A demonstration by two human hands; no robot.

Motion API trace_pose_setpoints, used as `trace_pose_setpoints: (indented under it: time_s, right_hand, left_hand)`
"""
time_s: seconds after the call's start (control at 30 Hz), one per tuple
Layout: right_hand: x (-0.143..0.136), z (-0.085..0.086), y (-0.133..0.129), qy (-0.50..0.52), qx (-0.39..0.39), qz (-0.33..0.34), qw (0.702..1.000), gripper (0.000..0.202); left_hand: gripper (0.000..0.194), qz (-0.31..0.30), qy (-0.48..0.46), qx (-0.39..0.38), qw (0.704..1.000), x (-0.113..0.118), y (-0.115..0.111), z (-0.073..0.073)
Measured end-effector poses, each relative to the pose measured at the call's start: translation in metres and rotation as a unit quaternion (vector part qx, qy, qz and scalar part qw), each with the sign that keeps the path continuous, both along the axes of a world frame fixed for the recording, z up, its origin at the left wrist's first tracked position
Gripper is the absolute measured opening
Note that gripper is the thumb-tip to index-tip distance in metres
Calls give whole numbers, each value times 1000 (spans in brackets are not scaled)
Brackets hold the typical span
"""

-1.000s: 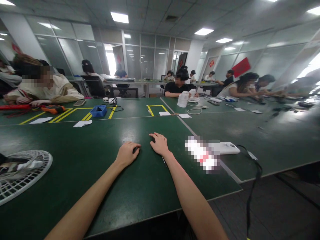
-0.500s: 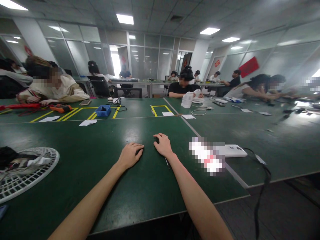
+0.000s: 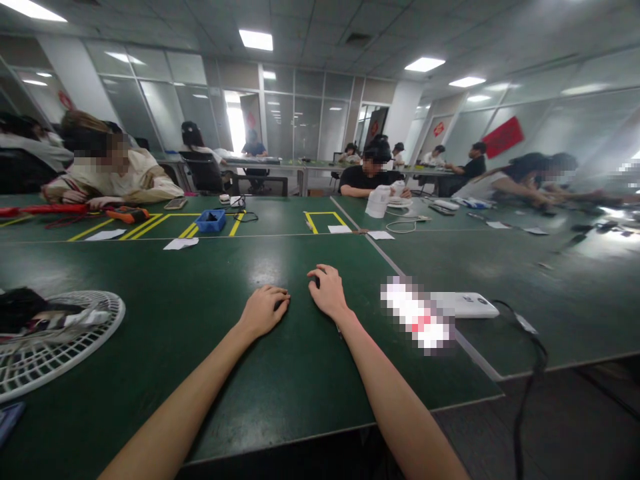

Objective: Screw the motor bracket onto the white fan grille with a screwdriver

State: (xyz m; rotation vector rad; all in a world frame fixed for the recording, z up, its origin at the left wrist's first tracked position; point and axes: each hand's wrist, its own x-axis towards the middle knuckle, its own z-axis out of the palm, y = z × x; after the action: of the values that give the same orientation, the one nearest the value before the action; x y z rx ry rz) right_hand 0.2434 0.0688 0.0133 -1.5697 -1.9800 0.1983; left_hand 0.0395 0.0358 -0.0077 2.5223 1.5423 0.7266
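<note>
My left hand [image 3: 263,311] lies palm down on the green tabletop [image 3: 280,393], thumb apart from its loosely bent fingers. Nothing shows in its grasp. To its right, my right hand [image 3: 327,289] rests on the same surface, fingers curved and thumb apart, likewise with nothing visible in it. A short gap of bare table separates the two hands. By my right wrist, the end of a thin, slender item [image 3: 339,331] peeks out; my forearm hides most of it, and I cannot tell its kind.
At left lies a white fan grille [image 3: 103,333] with dark items on it. A white device [image 3: 467,305] with a black cable [image 3: 537,353] lies at right, beside a blurred-out bright patch. Farther off are a blue bin [image 3: 211,221], paper slips and several people working.
The view has shifted slightly, so the surroundings sit a little farther right. Both hands stay nearly still; less of the thin item by my right wrist shows.
</note>
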Motion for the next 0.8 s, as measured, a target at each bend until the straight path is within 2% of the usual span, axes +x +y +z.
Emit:
trace_pose_setpoints:
  time_s: [0.27, 0.37, 0.47, 0.53, 0.63, 0.73, 0.8]
  right_hand:
    - [-4, 0, -2, -10, 38, 44, 998, 29]
    - [-9, -1, -5, -5, 42, 81, 996, 30]
    - [-18, -3, -13, -9, 31, 132, 991, 31]
    - [-27, -6, -21, -28, 25, 168, 985, 29]
    - [-40, -9, -31, -87, 13, 188, 978, 27]
    - [-47, -11, -37, -127, -21, 178, 976, 41]
    - [-49, -11, -38, -137, -45, 165, 976, 52]
  left_hand:
    - [27, 9, -31, 9, 999, -2, -2, 1]
    - [26, 48, -56, 29, 997, -8, -1, 3]
    - [33, 105, -85, 58, 989, -20, 1, 9]
    - [34, 153, -109, 92, 978, -32, 1, 16]
    - [30, 220, -135, 150, 954, -58, -4, 32]
    - [26, 277, -135, 192, 932, -96, -13, 47]
    - [25, 317, -130, 220, 913, -130, -22, 53]
